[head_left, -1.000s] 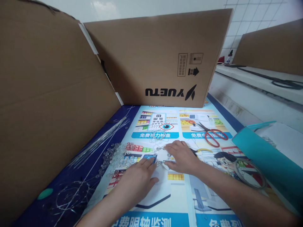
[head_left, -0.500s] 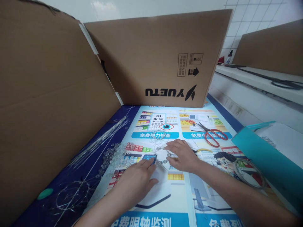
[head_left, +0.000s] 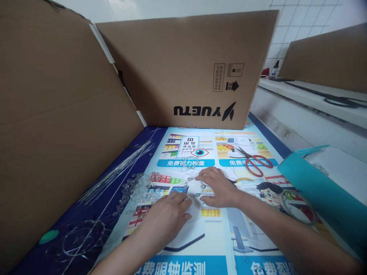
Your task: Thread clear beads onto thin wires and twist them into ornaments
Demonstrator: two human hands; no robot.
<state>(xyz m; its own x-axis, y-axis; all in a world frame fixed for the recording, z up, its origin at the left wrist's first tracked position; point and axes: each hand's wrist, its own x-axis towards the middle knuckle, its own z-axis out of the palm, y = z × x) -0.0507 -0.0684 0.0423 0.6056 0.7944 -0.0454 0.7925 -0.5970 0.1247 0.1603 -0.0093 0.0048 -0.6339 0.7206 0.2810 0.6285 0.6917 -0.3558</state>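
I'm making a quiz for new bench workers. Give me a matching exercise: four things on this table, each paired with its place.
1 scissors
2 clear beads
3 wire strands
4 teal bag

a right edge of the table
b beside the left cardboard wall
c left of the left hand
d beyond the right hand

Pairs: 1-d, 2-c, 3-b, 4-a

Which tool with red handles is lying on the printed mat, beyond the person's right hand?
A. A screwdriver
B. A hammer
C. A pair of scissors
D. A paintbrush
C. The red-handled scissors lie flat on the printed mat, beyond the right hand and untouched by it, their blades pointing away toward the cardboard box.
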